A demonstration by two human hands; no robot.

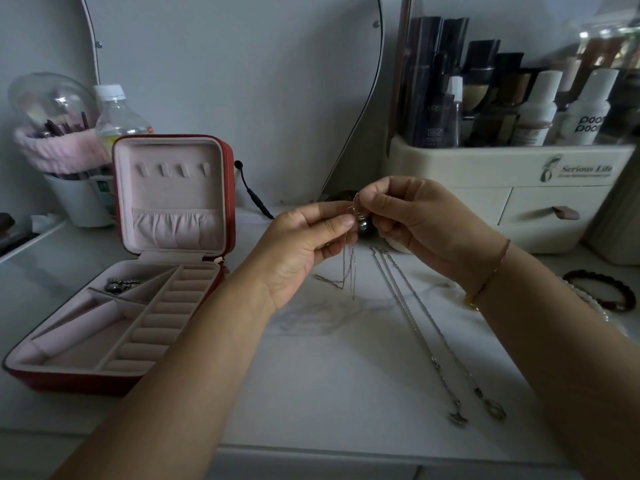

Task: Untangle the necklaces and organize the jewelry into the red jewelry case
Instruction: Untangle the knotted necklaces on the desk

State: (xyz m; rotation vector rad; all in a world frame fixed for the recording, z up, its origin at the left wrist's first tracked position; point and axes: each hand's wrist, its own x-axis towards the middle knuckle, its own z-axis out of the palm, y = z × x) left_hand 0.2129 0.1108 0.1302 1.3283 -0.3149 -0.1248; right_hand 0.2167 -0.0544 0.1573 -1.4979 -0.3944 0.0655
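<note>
While the red square jewelry case (173, 181) lies open by the left edge of the white marbled counter (329, 375), its pink-lined lid upright, a dark silvery trinket (121, 285) sits in its rear compartment. Near the counter's middle, the left hand (304, 251) pinches a thin tangled silver chain (349, 271) between thumb and forefinger. The right hand (412, 216), just beside it, pinches the same chain above a dark round pendant (367, 228). Loose strands hang toward the counter. Two long silver necklaces (415, 327) lie side by side, running to the front edge. A dark red beaded bracelet (620, 289) rests at the right edge.
</note>
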